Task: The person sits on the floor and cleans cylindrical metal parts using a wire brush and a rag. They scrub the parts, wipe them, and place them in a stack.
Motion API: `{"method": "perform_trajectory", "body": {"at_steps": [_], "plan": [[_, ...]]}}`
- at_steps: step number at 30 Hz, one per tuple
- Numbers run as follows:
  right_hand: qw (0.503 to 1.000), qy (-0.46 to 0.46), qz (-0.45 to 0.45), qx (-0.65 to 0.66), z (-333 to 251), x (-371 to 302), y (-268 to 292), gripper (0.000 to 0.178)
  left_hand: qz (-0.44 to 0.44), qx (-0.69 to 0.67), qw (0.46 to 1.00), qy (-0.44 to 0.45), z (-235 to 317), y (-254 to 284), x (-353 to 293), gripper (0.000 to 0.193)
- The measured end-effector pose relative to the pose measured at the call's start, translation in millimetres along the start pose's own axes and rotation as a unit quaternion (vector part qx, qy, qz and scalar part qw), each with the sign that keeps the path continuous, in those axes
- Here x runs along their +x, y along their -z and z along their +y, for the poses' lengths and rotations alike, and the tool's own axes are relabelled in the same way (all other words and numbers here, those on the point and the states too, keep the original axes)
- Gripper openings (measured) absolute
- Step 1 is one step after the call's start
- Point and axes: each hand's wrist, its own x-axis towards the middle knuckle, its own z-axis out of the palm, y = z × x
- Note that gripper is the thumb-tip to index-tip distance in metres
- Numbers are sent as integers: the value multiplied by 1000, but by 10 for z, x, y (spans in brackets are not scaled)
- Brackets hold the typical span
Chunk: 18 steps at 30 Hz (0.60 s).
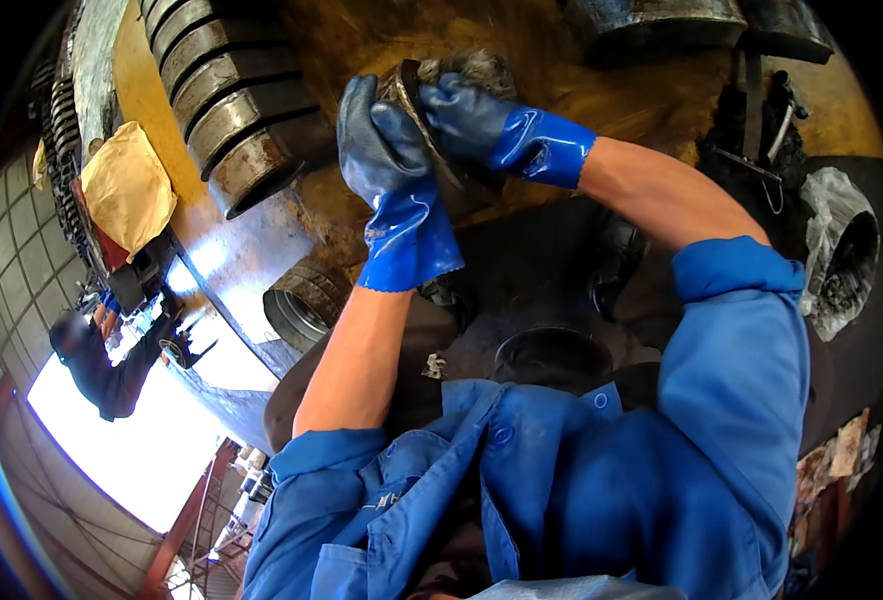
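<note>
Both my hands wear blue rubber gloves with dark, worn palms and fingers. My left hand closes around the left side of a dirty metal ring, which stands tilted nearly edge-on. My right hand is closed against the other side of the ring, with its fingers bent at the rim. A shaggy grey clump, like a rag or fibre wad, shows just beyond the right fingers. Whether the right hand grips this clump or only the ring is hidden by the glove.
A row of stacked metal rings lies at the far left. Nearer stands a hollow metal cylinder. Large round metal parts sit at the far right, above a greasy black tool pile. Another person works at the left.
</note>
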Motion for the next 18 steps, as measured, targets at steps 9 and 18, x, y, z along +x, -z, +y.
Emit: {"method": "perform_trajectory", "body": {"at_steps": [9,18], "plan": [[984,1,-84,156,177,97,-313,39,-7,12,1000,7,12,12,-57,42],[973,-63,-218,-39,-153,171,-31,22,12,14,1000,-9,-24,11,2,33]]}}
